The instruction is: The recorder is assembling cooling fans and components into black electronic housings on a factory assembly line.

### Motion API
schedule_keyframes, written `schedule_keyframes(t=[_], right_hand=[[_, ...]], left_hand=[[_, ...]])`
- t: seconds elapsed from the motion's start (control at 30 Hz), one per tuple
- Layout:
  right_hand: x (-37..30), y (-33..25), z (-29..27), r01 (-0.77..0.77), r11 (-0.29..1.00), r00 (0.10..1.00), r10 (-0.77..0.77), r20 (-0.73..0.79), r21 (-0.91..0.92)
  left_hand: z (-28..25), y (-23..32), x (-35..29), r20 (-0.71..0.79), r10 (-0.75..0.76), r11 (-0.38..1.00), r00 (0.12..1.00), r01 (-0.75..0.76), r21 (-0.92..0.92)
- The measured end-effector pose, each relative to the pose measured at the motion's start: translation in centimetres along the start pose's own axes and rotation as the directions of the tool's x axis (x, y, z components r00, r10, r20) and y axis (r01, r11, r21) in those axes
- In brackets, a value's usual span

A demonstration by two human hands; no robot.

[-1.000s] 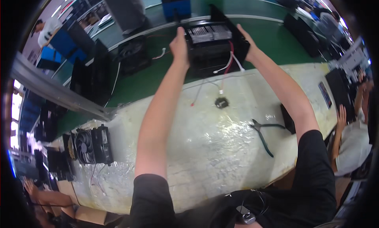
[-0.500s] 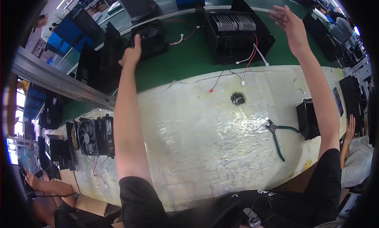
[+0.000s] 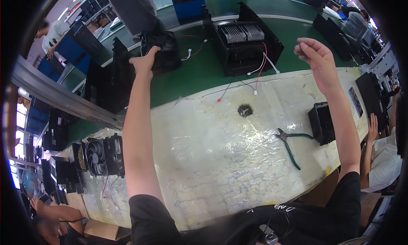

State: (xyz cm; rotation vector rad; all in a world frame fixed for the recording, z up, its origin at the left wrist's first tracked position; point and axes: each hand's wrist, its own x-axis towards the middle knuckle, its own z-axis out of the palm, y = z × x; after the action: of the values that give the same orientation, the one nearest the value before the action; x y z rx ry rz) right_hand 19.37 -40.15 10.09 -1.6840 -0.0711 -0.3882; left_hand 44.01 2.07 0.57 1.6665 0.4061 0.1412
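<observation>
My left hand (image 3: pixel 144 63) is at the near left side of a black fan unit (image 3: pixel 166 54) on the green surface, thumb and fingers spread apart. Where its fingertips meet the unit is partly hidden. To the right, my right hand (image 3: pixel 318 60) hangs above the green surface with its fingers curled together; whether anything small is in them is hidden. Between the hands stands an open black housing (image 3: pixel 242 60) with a silver finned heat sink (image 3: pixel 243 33) on top. Red, white and black leads (image 3: pixel 260 71) with small connectors trail from it onto the pale mat.
Green-handled cutters (image 3: pixel 290 149) lie on the plastic-covered mat (image 3: pixel 212 168) beside a black box (image 3: pixel 319 124). A dark round patch (image 3: pixel 245 110) is at mid-mat. Another fan unit (image 3: pixel 103 156) stands left, under a metal post (image 3: pixel 63 94). Other people work at both sides.
My left hand's grip has loosened, its thumb and fingers now spread beside the fan unit. My right hand has come lower and nearer, and its fingers have curled in. The view has shifted slightly.
</observation>
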Motion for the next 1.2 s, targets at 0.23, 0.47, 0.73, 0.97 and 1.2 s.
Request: schedule_keyframes(t=[0.23,0.47,0.73,0.97,1.2], right_hand=[[-2.8,-2.9,3.2,0.021,0.999,0.999,-0.019,0.049,-0.033],[-6.1,-13.9,12.0,0.81,0.535,0.587,-0.735,0.341,-0.241],[-10.5,-18.9,14.5,0.323,0.946,0.414,-0.126,0.901,-0.016],[-17.5,-17.1,11.7,0.075,0.988,0.578,-0.152,0.802,0.133],[-18.8,-15.2,9.5,0.652,0.744,0.37,-0.481,0.795,0.147]], left_hand=[[-4.3,4.9,-12.0,-0.302,0.542,0.836,0.784,-0.469,0.284],[-9.5,6.2,-28.3,0.017,0.744,0.665,0.668,-0.738,-0.109],[-14.0,1.2,-43.2,0.205,0.775,0.632,0.598,-0.741,-0.227],[-16.6,1.1,-45.7,0.42,0.875,0.146,0.241,-0.958,0.245],[-16.5,0.6,-45.4,0.621,0.727,0.201,0.294,-0.955,0.217]])
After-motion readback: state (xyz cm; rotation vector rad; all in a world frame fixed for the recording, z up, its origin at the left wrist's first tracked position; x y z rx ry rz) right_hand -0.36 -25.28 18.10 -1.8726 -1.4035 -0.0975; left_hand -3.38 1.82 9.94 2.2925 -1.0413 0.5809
